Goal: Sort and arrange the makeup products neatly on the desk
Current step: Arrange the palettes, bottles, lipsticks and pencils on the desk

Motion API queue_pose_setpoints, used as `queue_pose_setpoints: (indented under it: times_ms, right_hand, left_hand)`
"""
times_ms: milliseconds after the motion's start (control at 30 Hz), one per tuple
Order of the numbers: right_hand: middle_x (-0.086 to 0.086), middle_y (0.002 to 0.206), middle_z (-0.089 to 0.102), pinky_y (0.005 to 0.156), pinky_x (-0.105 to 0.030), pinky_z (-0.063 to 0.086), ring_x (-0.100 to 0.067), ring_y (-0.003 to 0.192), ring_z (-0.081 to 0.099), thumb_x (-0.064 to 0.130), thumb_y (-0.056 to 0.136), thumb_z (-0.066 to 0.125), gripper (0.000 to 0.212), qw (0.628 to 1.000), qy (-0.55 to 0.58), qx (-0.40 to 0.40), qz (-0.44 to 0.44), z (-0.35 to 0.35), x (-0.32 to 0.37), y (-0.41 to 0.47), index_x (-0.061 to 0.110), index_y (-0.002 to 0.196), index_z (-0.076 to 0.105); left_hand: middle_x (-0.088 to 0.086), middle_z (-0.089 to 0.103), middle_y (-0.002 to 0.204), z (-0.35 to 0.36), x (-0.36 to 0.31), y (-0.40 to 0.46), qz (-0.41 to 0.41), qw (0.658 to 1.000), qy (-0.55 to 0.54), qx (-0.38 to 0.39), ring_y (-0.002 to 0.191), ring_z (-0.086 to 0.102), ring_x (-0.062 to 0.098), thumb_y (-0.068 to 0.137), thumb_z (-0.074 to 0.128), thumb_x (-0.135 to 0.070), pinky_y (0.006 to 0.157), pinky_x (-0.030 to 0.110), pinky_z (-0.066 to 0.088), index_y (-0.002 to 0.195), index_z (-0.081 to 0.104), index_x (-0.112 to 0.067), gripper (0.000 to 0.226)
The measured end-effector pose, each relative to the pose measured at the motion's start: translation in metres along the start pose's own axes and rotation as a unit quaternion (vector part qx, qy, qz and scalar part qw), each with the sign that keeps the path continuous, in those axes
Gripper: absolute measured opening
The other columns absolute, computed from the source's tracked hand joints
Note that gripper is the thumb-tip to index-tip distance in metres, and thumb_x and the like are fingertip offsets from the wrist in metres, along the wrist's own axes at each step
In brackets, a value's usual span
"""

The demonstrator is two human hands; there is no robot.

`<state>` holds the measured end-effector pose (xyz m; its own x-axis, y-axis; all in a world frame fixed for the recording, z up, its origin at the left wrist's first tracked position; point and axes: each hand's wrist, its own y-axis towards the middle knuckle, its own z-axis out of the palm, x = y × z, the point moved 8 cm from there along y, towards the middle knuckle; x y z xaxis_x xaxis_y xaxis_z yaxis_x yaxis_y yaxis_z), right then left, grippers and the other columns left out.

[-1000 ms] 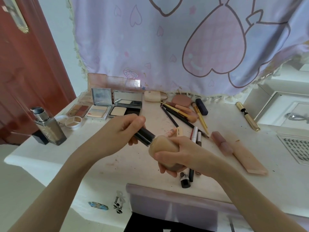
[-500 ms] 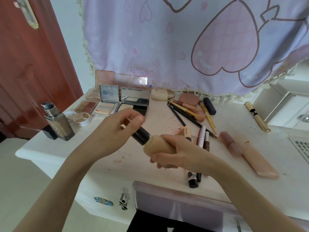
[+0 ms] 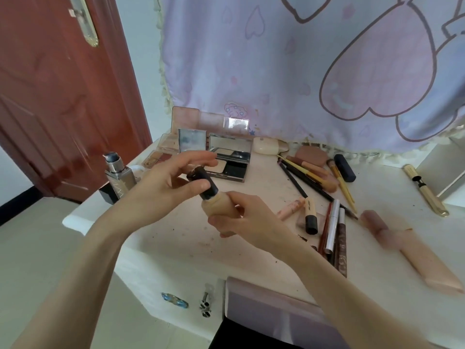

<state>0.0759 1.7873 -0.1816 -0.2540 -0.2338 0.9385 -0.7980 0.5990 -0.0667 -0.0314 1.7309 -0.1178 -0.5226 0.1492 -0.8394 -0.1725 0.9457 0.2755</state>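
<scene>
Two hands hold one beige foundation bottle (image 3: 219, 205) above the middle of the counter (image 3: 251, 197).

Far left of the bottle a grey pump bottle (image 3: 118, 176) stands upright near the counter's edge. Just left of the bottle, the left hand (image 3: 166, 187) pinches its black cap (image 3: 203, 182) between thumb and fingertips, the other fingers spread. The right hand (image 3: 251, 220) wraps around the bottle's lower body, tilting it cap-up to the left. Behind the bottle an open mirrored compact (image 3: 230, 158) sits among other palettes. Right of the bottle lie pencils and brushes (image 3: 314, 177) in a loose heap, then a pink tube (image 3: 412, 255), and farthest right a gold tube (image 3: 425, 191).
</scene>
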Motion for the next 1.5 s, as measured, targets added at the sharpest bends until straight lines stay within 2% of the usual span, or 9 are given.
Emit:
queue_pose_setpoints:
  times_ms: [100,200,433,567,667,867,1033,1233,1500]
  right_hand:
    - [0.006,0.092,0.063,0.085,-0.033,0.051,-0.011,0.086,0.059,0.022,0.08,0.072,0.029,1.0,-0.003,-0.017,-0.01,0.012,0.003,0.015,0.021,0.108,0.064]
    - [0.004,0.099,0.056,0.073,-0.019,0.043,-0.006,0.08,0.05,0.027,0.08,0.072,0.032,0.999,-0.026,-0.02,-0.018,0.029,0.008,0.03,0.022,0.11,0.064]
    - [-0.001,0.104,0.056,0.073,-0.015,0.041,-0.014,0.092,0.052,0.025,0.079,0.071,0.033,0.998,-0.021,-0.043,-0.028,0.065,0.013,0.06,0.025,0.111,0.063]
    - [-0.002,0.103,0.06,0.09,-0.036,0.048,-0.018,0.096,0.057,0.023,0.076,0.074,0.033,0.997,0.02,-0.068,-0.026,0.074,0.011,0.069,0.027,0.108,0.065]
    - [0.0,0.102,0.06,0.088,-0.032,0.048,-0.015,0.094,0.056,0.025,0.077,0.073,0.035,0.996,0.006,-0.078,-0.038,0.079,0.012,0.076,0.026,0.11,0.065]
    - [0.005,0.096,0.058,0.066,-0.01,0.038,-0.008,0.082,0.051,0.022,0.08,0.068,0.028,0.991,-0.025,-0.109,-0.073,0.088,0.013,0.079,0.016,0.107,0.062]
    - [0.001,0.093,0.061,0.07,-0.024,0.044,-0.014,0.082,0.055,0.021,0.078,0.07,0.022,0.99,-0.012,-0.122,-0.076,0.09,0.014,0.081,0.018,0.095,0.057]
    - [0.005,0.09,0.055,0.066,-0.02,0.04,-0.011,0.078,0.049,0.021,0.076,0.072,0.029,0.989,-0.005,-0.121,-0.082,0.092,0.018,0.082,0.027,0.087,0.046]
    - [-0.001,0.1,0.059,0.078,-0.035,0.05,-0.018,0.088,0.055,0.026,0.076,0.073,0.032,0.989,-0.021,-0.115,-0.087,0.098,0.019,0.084,0.017,0.098,0.052]
  left_hand:
    - [-0.009,0.067,0.105,-0.017,0.003,-0.005,-0.008,1.0,-0.016,0.01,0.088,0.061,-0.001,0.084,0.061,-0.006,0.071,0.009,0.046,0.109,0.06,-0.028,0.034]
    - [-0.006,0.066,0.088,-0.046,0.01,-0.003,-0.055,0.993,0.072,-0.071,0.066,0.052,-0.001,0.075,0.07,-0.017,0.058,0.014,0.04,0.098,0.063,-0.033,0.029]
    - [-0.015,0.055,0.085,-0.072,0.009,0.007,-0.051,0.935,0.35,-0.014,0.093,0.033,0.007,0.066,0.069,-0.048,0.076,0.021,0.02,0.099,0.062,-0.037,0.036]
    - [-0.03,0.053,0.087,-0.083,0.016,0.005,-0.026,0.946,0.323,0.016,0.094,0.032,0.002,0.078,0.07,-0.027,0.083,0.02,0.023,0.101,0.057,-0.047,0.033]
    - [-0.029,0.055,0.092,-0.087,0.019,0.004,-0.005,0.947,0.321,0.01,0.095,0.033,-0.001,0.079,0.069,-0.023,0.084,0.018,0.022,0.104,0.058,-0.044,0.035]
    - [-0.021,0.051,0.083,-0.094,0.023,0.009,0.001,0.922,0.387,-0.023,0.093,0.029,0.008,0.078,0.061,-0.039,0.079,0.024,0.014,0.112,0.063,-0.031,0.034]
    - [-0.024,0.048,0.081,-0.097,0.023,0.011,-0.021,0.916,0.4,-0.023,0.097,0.031,0.007,0.062,0.044,-0.063,0.081,0.021,0.014,0.104,0.064,-0.026,0.059]
    - [-0.018,0.053,0.08,-0.102,0.025,0.011,-0.037,0.916,0.398,-0.039,0.095,0.035,0.008,0.053,0.046,-0.086,0.082,0.025,0.021,0.086,0.059,-0.027,0.069]
    - [-0.013,0.055,0.077,-0.103,0.024,0.01,-0.039,0.905,0.419,-0.059,0.094,0.035,0.011,0.052,0.043,-0.088,0.082,0.028,0.025,0.08,0.06,-0.024,0.071]
